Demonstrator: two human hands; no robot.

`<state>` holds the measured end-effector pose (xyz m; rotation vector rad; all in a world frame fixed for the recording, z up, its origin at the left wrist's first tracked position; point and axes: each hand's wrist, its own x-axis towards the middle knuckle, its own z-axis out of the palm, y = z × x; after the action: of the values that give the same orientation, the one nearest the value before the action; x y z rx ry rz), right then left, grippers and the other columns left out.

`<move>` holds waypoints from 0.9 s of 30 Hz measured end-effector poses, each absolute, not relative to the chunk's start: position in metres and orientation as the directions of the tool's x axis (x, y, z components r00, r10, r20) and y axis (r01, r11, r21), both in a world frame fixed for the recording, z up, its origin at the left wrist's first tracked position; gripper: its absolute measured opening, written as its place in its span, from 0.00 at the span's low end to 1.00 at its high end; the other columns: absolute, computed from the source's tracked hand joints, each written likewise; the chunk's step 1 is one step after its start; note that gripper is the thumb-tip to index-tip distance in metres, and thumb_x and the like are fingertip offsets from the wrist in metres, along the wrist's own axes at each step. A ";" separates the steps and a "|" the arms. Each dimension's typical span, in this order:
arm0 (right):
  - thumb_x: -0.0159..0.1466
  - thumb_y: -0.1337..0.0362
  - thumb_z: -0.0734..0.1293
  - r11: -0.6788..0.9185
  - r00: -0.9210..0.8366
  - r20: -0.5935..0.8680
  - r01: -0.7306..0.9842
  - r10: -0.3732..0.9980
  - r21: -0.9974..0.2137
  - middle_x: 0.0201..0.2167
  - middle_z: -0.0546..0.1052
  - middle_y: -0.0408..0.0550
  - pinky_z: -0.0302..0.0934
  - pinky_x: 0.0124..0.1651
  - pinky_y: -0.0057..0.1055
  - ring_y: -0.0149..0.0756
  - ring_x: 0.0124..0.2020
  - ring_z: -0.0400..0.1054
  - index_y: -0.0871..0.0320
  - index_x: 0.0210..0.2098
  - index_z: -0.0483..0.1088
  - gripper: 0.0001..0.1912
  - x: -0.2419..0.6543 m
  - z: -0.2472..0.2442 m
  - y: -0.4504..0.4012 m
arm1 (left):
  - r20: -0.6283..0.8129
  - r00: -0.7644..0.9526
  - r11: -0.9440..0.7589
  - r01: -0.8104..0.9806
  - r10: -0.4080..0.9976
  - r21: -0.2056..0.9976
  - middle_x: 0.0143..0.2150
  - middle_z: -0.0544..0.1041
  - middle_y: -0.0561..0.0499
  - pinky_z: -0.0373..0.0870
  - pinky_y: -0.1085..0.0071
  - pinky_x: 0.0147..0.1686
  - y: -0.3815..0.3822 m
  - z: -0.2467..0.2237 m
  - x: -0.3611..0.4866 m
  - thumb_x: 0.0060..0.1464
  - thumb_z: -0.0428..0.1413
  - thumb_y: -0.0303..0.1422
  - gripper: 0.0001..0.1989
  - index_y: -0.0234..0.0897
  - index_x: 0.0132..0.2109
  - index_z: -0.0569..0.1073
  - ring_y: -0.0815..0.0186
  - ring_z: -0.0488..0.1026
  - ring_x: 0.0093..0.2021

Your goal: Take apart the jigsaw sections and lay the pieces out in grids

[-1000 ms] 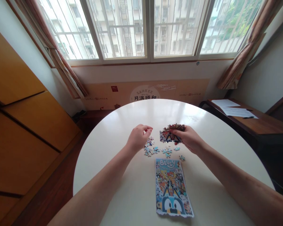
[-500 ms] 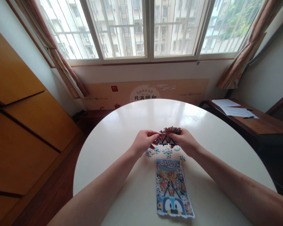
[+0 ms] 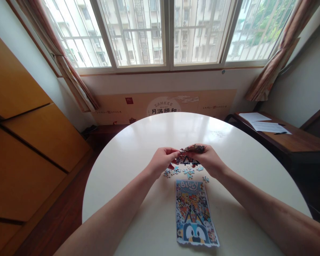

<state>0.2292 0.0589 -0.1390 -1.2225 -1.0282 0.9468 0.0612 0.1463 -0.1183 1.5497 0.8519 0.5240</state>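
Note:
Above the table, a joined section of jigsaw puzzle (image 3: 186,160) with a dark, many-coloured print is held between both hands. My left hand (image 3: 164,158) pinches its left edge with thumb and fingers. My right hand (image 3: 207,158) is closed around the right side, its thumb on top. A further puzzle part (image 3: 197,149) in that hand is tilted and seen nearly edge-on; whether it is joined to the lower section I cannot tell. Below the hands lie several loose light-blue puzzle pieces (image 3: 188,172). Nearer to me is a paper reference picture (image 3: 194,213) headed "BLUEY", its bottom edge torn.
Everything rests on a round white table (image 3: 117,167). At the right, a brown wooden desk (image 3: 304,140) bears paper sheets (image 3: 272,127) and pens. A wooden cabinet (image 3: 29,142) stands to the left, and barred windows are behind the table.
My right hand has tipped the upper puzzle part, so its printed face now shows less and its edge more. My left hand stays at almost the same place.

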 end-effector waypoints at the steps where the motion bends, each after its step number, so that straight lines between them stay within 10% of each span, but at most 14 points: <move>1: 0.52 0.56 0.77 0.111 0.273 0.101 -0.019 0.957 -0.994 0.26 0.77 0.47 0.64 0.21 0.28 0.33 0.25 0.69 0.60 0.33 0.79 0.15 0.229 -0.139 0.059 | -0.164 0.629 0.024 0.225 0.760 0.974 0.34 0.78 0.44 0.68 0.75 0.23 0.147 -0.118 0.061 0.52 0.62 0.36 0.11 0.32 0.38 0.80 0.65 0.73 0.32; 27: 0.51 0.56 0.77 0.135 0.293 0.120 -0.032 0.948 -0.990 0.29 0.79 0.50 0.65 0.21 0.29 0.36 0.28 0.72 0.60 0.33 0.80 0.15 0.227 -0.132 0.058 | -0.073 0.694 0.004 0.100 0.717 0.995 0.33 0.78 0.45 0.68 0.73 0.27 0.157 -0.120 0.057 0.48 0.65 0.38 0.12 0.33 0.36 0.81 0.67 0.71 0.31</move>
<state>0.2266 0.0581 -0.1321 -1.2037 -1.0136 0.9238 0.0572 0.1573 -0.1197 1.5132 0.7031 0.5509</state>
